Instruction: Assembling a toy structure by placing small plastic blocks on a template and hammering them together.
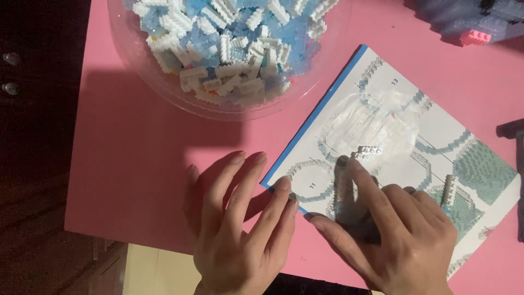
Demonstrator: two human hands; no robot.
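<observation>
Left hand (240, 229) lay flat and loose, fingertips on the booklet (436, 147) corner; right hand (393, 235) pressed a brick strip (345, 191) beneath it, bowl (164, 82) beyond

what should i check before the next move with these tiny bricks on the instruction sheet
1. Printed instruction sheet with the blue edge lies flat on the pink table: ok, the left hand pins its corner.
2. Short white strip of tiny bricks is within reach: ok, it lies just beyond the right hand index fingertip.
3. Second white brick strip stays on the sheet: ok.
4. Clear plastic bowl of white and pale blue bricks sits fully on the table: ok as far as the picture shows; its top is cut off.
5. Either hand holding a brick: cannot tell.
</observation>
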